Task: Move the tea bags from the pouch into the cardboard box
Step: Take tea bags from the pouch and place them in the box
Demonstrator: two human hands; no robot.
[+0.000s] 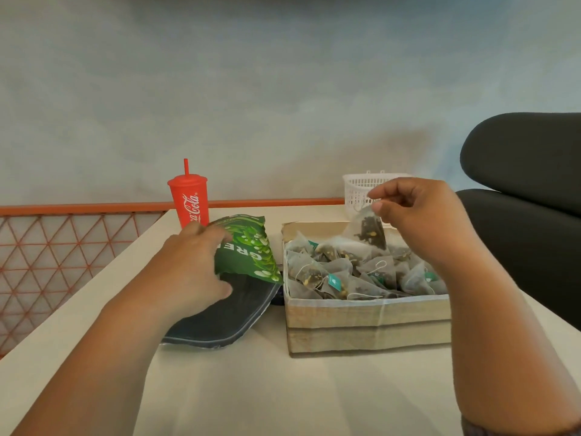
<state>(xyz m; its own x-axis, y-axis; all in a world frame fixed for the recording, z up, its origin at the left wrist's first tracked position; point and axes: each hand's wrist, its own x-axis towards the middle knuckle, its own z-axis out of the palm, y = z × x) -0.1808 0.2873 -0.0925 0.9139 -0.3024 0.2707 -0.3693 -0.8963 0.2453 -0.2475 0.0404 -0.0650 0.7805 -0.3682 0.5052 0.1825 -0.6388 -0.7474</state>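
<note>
Grips green pouch point(248, 251) lettered "GRE" with left hand point(191, 265), pinches one tea bag point(366, 229) in right hand point(421, 215) over cardboard box point(367, 322) of tea bags point(339, 272), on pale table point(283, 388) with red "Coca-Cola" cup point(190, 204) and white basket point(356, 190), against grey wall point(283, 105).

Left: pouch point(248, 250), cup point(190, 202) behind it; right: cardboard box point(367, 322), tea bags point(345, 272) inside.
</note>
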